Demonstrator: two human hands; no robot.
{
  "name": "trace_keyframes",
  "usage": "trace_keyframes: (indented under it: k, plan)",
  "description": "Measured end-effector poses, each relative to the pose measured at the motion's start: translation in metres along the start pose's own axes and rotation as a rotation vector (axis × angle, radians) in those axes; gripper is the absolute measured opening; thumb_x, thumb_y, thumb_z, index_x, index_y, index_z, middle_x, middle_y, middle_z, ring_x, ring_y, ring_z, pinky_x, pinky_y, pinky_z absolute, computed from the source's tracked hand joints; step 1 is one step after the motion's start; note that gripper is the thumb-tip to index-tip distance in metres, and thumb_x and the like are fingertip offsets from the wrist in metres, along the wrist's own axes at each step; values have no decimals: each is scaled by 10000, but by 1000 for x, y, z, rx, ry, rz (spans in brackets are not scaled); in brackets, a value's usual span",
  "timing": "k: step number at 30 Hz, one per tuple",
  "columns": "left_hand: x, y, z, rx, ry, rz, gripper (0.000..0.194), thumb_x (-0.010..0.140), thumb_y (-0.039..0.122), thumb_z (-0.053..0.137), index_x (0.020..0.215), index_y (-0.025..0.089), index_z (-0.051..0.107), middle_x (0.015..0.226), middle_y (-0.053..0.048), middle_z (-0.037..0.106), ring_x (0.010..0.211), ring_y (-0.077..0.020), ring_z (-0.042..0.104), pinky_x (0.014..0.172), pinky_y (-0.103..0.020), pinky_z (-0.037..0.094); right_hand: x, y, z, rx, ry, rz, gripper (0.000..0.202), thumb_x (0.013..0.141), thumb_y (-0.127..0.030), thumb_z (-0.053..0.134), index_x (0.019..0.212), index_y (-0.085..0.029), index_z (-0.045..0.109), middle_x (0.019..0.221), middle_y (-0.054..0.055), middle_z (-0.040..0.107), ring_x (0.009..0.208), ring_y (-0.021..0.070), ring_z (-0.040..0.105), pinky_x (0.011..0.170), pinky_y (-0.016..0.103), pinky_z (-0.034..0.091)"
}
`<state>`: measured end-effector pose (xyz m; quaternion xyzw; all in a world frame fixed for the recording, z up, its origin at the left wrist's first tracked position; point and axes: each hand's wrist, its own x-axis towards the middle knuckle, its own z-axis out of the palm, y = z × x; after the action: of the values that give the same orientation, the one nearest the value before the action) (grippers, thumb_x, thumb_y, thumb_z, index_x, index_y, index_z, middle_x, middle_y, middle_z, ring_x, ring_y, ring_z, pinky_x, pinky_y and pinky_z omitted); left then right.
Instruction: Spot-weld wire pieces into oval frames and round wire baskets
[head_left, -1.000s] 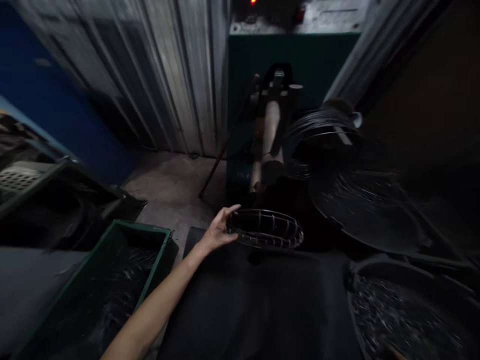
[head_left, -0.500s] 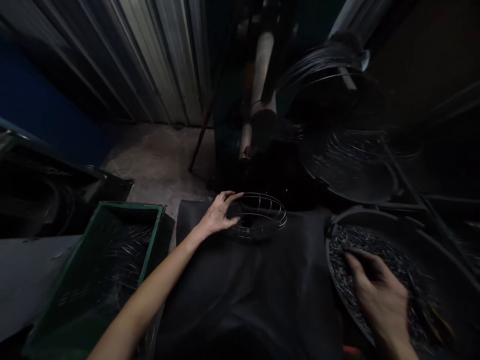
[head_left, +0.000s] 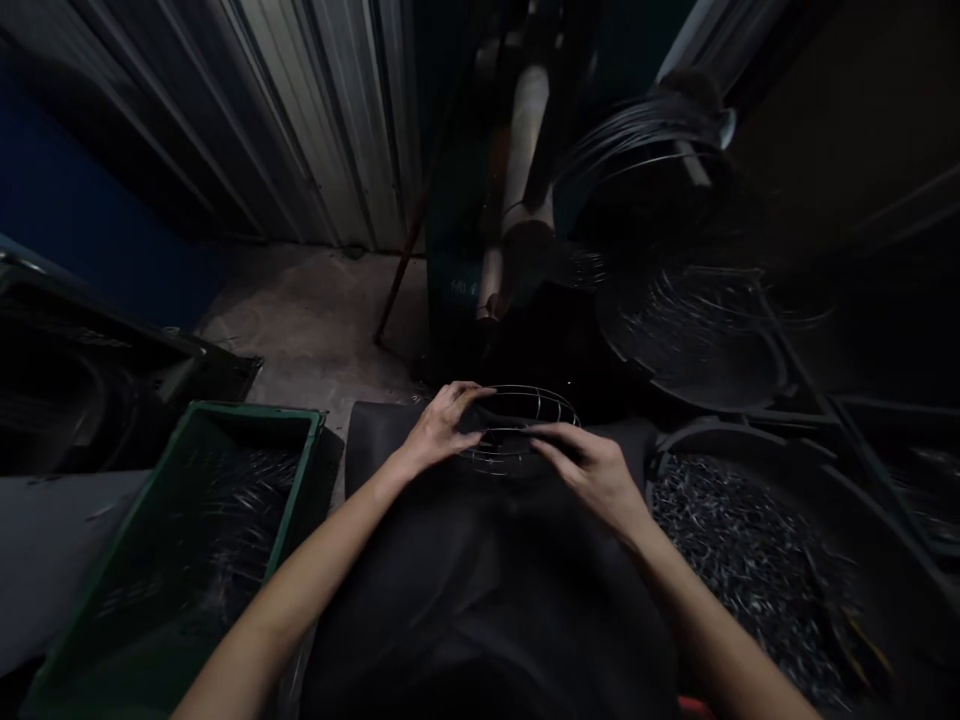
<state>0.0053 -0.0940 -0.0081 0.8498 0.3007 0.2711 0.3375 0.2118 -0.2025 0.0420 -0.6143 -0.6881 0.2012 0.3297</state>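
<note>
A round cage of thin metal wire (head_left: pixel 538 404), with two rings joined by short cross wires, sits over the dark cloth (head_left: pixel 480 600) on my lap. My left hand (head_left: pixel 441 428) grips its left side, fingers on the upper ring and thumb at the lower one. At the cage's front right, my right hand (head_left: pixel 596 475) has thumb and fingers pinched together by the wire. Whether a small piece lies in that pinch is too dark to make out. Beside my right forearm, small shiny metal pieces (head_left: pixel 735 530) fill a dark basin (head_left: pixel 720 432).
A green crate (head_left: pixel 251 410) holding thin metal pieces stands to my left. Ahead is a dark machine with a pale cylindrical bar (head_left: pixel 525 140). Coiled wire (head_left: pixel 637 135) hangs at upper right, above another wide basin (head_left: pixel 697 370). A corrugated metal wall (head_left: pixel 322 110) rises behind the floor.
My right hand has left the basin of metal pieces and come left to the cage's front right. My left hand keeps its hold on the wire cage.
</note>
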Motion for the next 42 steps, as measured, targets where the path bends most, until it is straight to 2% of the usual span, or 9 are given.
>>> trace_keyframes:
  k: [3, 6, 11, 14, 21, 30, 35, 42]
  plan:
    - [11, 11, -12, 41, -3, 41, 551, 745, 172, 661, 1268, 239, 500, 1211, -73, 520, 1146, -241, 515, 1001, -406, 449, 30, -3, 0, -387, -16, -226, 262, 907, -294, 512, 1092, -180, 658, 982, 53, 729, 779, 163, 674, 646, 262, 482]
    - [19, 18, -28, 76, 26, 73, 559, 727, 136, 666, 1255, 237, 515, 1204, -77, 525, 1142, -246, 516, 993, -411, 457, 43, 0, 3, -688, 19, -441, 247, 876, -222, 557, 1094, -173, 660, 966, 34, 738, 665, 130, 645, 567, 267, 400]
    - [29, 20, -46, 77, 73, 100, 553, 717, 122, 675, 1242, 207, 524, 1199, -94, 529, 1140, -245, 521, 982, -404, 468, 59, 3, -2, -756, 230, -708, 261, 864, -120, 555, 1080, -209, 672, 1007, -3, 732, 590, 57, 577, 582, 244, 346]
    - [36, 19, -53, 85, 100, 112, 553, 721, 129, 676, 1243, 225, 520, 1201, -87, 531, 1137, -240, 525, 964, -397, 482, 72, 4, -5, -770, 298, -801, 289, 831, -93, 595, 1088, -200, 670, 1045, -3, 721, 561, 49, 539, 574, 249, 334]
    - [44, 11, -59, 127, 140, 135, 570, 725, 146, 686, 1255, 255, 508, 1206, -78, 532, 1139, -239, 525, 971, -414, 475, 88, 10, -2, -785, 344, -846, 261, 849, -139, 597, 1082, -228, 674, 1052, -5, 719, 560, 43, 526, 581, 250, 327]
    - [53, -5, -58, 118, 171, 140, 533, 719, 152, 696, 1217, 215, 518, 1195, -94, 534, 1126, -238, 537, 969, -415, 477, 100, 14, 1, -777, 366, -868, 238, 857, -133, 581, 1069, -183, 676, 1041, 29, 722, 567, 55, 526, 584, 256, 327]
    - [61, -13, -60, 113, 182, 155, 540, 706, 136, 693, 1213, 214, 525, 1205, -95, 530, 1136, -242, 531, 978, -426, 469, 107, 19, 4, -808, 340, -835, 276, 872, -111, 548, 1090, -224, 674, 1097, 19, 701, 582, 56, 554, 577, 254, 332]
    - [66, -21, -60, 143, 194, 151, 548, 701, 110, 681, 1213, 229, 528, 1208, -82, 535, 1127, -232, 536, 971, -421, 475, 111, 30, 10, -799, 283, -746, 292, 903, -163, 515, 1142, -256, 655, 1120, 9, 692, 597, 58, 573, 567, 259, 357]
